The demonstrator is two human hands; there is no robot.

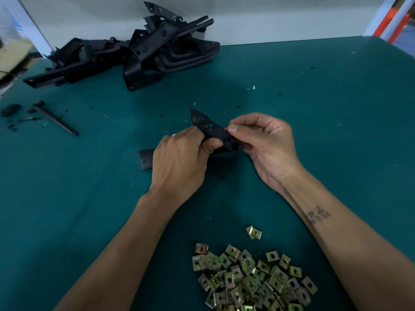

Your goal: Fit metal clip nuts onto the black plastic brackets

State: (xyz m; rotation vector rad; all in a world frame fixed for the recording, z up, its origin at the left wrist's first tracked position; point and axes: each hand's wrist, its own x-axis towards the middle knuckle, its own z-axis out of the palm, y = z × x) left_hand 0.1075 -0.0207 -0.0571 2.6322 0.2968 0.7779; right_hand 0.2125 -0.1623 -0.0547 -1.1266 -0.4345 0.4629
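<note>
Teal matting covers the workbench [314,108], flecked with black plastic shavings and backed by a pale wall. Against that wall, on the far left, lies a heap of black plastic brackets [143,48], well apart from the work, which reads as the stock or the done pile; which of the two cannot be told. A loose mound of yellowish metal clip nuts [251,281] sits at the near edge, just beside the right forearm, probably so the feeding hand has a short reach. Over the middle of the bench, the left hand [179,162] wraps its fingers and thumb round the lower part of one black bracket [213,131], holding it tilted with its pointed, holed end raised toward the wall, so the right-hand edge is presented to the other hand. The right hand [267,142] has fingers curled narrow, thumb and forefinger pinching a small brassy clip nut [229,125] against that edge; only a sliver of it shows, so how far it is seated cannot be told. My judgement is that the clip is being pushed on over a hole. A dark rod-like tool [56,120] and a small black lump [10,110] lie untouched at far left.
</note>
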